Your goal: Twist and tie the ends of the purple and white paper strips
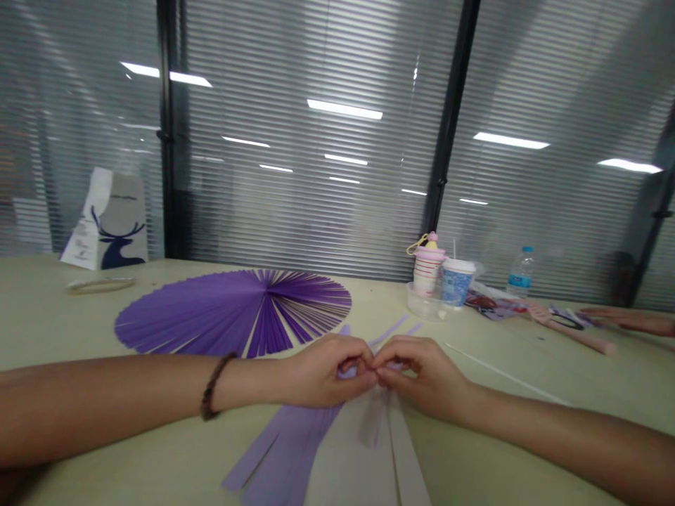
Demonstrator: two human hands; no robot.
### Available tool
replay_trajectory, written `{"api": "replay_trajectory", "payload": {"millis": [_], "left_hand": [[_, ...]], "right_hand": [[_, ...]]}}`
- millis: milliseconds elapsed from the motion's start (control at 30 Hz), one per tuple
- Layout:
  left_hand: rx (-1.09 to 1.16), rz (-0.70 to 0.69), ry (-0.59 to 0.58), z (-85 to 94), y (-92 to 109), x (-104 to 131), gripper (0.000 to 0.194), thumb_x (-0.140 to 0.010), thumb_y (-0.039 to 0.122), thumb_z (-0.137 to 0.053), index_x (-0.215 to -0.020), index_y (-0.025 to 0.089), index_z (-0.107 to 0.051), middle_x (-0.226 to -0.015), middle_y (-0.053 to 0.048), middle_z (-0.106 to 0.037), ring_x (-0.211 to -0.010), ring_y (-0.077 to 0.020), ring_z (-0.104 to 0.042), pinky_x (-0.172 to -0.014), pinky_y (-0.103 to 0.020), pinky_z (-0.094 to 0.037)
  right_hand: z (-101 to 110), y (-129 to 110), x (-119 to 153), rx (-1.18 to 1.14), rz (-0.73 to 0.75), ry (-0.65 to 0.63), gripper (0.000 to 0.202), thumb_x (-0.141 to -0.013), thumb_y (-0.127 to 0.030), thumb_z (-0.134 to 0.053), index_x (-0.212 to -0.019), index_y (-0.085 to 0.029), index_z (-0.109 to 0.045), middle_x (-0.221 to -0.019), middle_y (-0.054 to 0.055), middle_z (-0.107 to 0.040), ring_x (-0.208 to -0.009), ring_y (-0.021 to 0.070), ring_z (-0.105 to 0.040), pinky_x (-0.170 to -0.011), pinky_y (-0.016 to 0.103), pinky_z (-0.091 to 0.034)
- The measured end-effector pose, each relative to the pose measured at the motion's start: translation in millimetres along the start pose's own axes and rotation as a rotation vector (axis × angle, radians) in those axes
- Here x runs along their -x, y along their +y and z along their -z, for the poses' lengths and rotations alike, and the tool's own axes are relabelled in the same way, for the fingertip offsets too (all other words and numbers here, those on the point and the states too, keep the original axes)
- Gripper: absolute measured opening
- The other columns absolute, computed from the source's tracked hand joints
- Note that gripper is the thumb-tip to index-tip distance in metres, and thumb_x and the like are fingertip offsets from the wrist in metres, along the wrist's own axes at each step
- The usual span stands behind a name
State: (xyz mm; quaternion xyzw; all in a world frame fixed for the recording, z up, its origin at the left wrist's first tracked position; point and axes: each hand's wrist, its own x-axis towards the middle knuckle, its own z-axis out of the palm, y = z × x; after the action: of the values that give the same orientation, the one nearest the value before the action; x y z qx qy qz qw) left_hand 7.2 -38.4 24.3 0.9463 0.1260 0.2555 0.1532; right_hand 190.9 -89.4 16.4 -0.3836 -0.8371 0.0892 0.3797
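Note:
My left hand (337, 369), with a dark beaded bracelet (214, 386) on its wrist, is pinched closed. Its fingertips meet those of my right hand (422, 369), also pinched, over the top of a fan of paper strips. The lilac strips (295, 450) spread to the left, the whitish strips (358, 450) down the middle and right. Whatever the fingertips hold is too small and blurred to make out. Behind my left hand lies a large round of dark purple folded strips (200, 313).
A white paper bag with a deer print (121, 225) stands at the back left. Cups (456, 281), a clear plastic tub (422, 302) and a water bottle (521, 273) are at the back right. Another person's hands (627, 320) rest at the far right. A thin white strip (506, 372) lies on the table (580, 379).

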Motion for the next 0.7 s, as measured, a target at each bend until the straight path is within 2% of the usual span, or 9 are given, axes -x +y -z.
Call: {"api": "replay_trajectory", "payload": {"millis": [100, 200, 267, 467, 633, 700], "left_hand": [[0.113, 0.116, 0.004, -2.0, -9.7, -3.3, 0.013, -0.073, 0.021, -0.046, -0.067, 0.012, -0.052, -0.051, 0.005, -0.039, -0.047, -0.005, -0.033, -0.045, -0.016, -0.025], [0.254, 0.221, 0.016, -4.4, -17.0, -6.5, 0.012, -0.072, 0.021, -0.047, -0.069, 0.011, -0.053, -0.053, 0.004, -0.041, -0.049, -0.0052, -0.035, -0.045, -0.015, -0.029], [0.284, 0.25, 0.016, -5.8, -18.0, -7.6, 0.012, -0.071, 0.022, -0.048, -0.07, 0.01, -0.053, -0.053, 0.004, -0.042, -0.049, -0.0053, -0.036, -0.046, -0.015, -0.03], [0.241, 0.246, 0.011, -8.4, -16.6, -7.1, 0.012, -0.068, 0.021, -0.052, -0.073, 0.011, -0.055, -0.052, 0.005, -0.043, -0.047, -0.0052, -0.036, -0.043, -0.015, -0.029], [0.207, 0.217, 0.05, -9.3, -19.1, -6.9, 0.017, -0.068, 0.022, -0.053, -0.081, 0.013, -0.052, -0.058, 0.004, -0.047, -0.048, -0.005, -0.037, -0.043, -0.015, -0.028], [0.208, 0.211, 0.045, -9.6, -20.1, -7.2, 0.015, -0.069, 0.021, -0.051, -0.081, 0.012, -0.052, -0.056, 0.005, -0.045, -0.048, -0.005, -0.036, -0.043, -0.014, -0.028]], "right_hand": [[-8.3, 6.9, -3.7, 0.021, 0.006, 0.067, 0.012, -0.072, -0.014, -0.052, -0.078, -0.017, -0.061, -0.074, 0.003, -0.06, -0.068, 0.0118, -0.055, -0.062, 0.022, -0.043], [-4.9, 14.3, -4.5, 0.014, -0.05, 0.128, 0.011, -0.073, -0.016, -0.05, -0.078, -0.016, -0.06, -0.073, 0.004, -0.06, -0.068, 0.0123, -0.055, -0.061, 0.022, -0.043], [-2.0, 17.4, -3.5, -0.024, -0.074, 0.122, 0.011, -0.074, -0.016, -0.05, -0.079, -0.015, -0.06, -0.074, 0.004, -0.06, -0.068, 0.0121, -0.055, -0.06, 0.022, -0.044], [-3.3, 19.9, -1.8, -0.104, -0.101, 0.095, 0.01, -0.073, -0.018, -0.052, -0.079, -0.015, -0.059, -0.075, 0.004, -0.06, -0.068, 0.012, -0.056, -0.061, 0.022, -0.045], [-4.6, 20.5, -1.6, -0.133, -0.085, 0.08, 0.01, -0.073, -0.019, -0.052, -0.079, -0.015, -0.06, -0.074, 0.004, -0.06, -0.068, 0.012, -0.056, -0.062, 0.022, -0.046], [-4.3, 21.0, -1.5, -0.149, -0.092, 0.077, 0.01, -0.073, -0.019, -0.052, -0.079, -0.015, -0.059, -0.074, 0.003, -0.06, -0.066, 0.0118, -0.057, -0.061, 0.022, -0.046]]}}
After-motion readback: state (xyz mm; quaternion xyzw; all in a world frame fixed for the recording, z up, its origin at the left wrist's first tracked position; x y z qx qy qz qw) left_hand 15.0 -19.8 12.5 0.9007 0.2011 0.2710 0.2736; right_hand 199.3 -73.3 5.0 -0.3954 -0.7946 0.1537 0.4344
